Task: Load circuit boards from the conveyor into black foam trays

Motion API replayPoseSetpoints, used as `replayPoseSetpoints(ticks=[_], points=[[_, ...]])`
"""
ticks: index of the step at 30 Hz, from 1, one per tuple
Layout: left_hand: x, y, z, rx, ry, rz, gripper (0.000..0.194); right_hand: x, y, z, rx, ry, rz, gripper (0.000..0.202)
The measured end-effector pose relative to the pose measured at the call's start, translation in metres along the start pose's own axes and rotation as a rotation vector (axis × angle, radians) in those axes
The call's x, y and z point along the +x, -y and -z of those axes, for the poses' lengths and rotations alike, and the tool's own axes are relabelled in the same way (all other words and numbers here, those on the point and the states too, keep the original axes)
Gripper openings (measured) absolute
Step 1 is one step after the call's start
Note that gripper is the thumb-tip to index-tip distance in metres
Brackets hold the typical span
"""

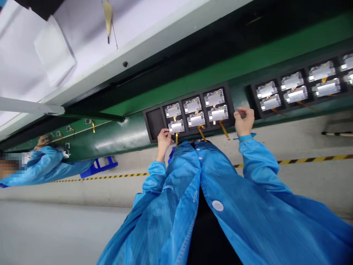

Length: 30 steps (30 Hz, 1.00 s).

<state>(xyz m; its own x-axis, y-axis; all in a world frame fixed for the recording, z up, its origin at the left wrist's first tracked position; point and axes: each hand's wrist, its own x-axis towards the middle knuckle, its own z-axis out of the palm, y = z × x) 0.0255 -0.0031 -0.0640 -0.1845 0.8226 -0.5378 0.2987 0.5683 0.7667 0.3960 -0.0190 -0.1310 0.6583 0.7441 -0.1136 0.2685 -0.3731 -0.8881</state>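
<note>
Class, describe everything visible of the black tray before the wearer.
The matte black, foam-like tray lies on the green bench. It has four compartments; the right three each hold two circuit boards with orange ribbon cables. Some overhang the near edge by the left hand. The right hand is beside its right end.

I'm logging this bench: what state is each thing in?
Middle tray: partly filled, boards in three compartments
Right-hand tray: loaded, partly out of view
Orange ribbons: several hanging over middle tray's edge
Left hand: fingers at middle tray's near edge
Right hand: fingers curled, beside middle tray
Coat: parted in front
</note>
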Motion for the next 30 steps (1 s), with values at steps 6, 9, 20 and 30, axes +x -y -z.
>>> replayPoseSetpoints(ticks=[6,9,20,30], points=[[0.001,-0.004,0.003,-0.069,-0.013,0.029,0.022,0.003,-0.020,-0.015,0.087,0.003,-0.024,0.019],[-0.001,-0.004,-0.001,-0.044,-0.035,0.041,0.018,0.005,-0.022,-0.017,0.117,0.018,-0.031,0.022],[0.002,-0.007,0.001,0.475,-0.121,-0.203,0.009,0.008,-0.012,-0.016,0.129,0.012,-0.080,0.026],[0.039,0.028,0.072,0.342,-0.557,-0.168,0.043,0.008,-0.002,-0.014,0.035,0.006,-0.147,0.028]])
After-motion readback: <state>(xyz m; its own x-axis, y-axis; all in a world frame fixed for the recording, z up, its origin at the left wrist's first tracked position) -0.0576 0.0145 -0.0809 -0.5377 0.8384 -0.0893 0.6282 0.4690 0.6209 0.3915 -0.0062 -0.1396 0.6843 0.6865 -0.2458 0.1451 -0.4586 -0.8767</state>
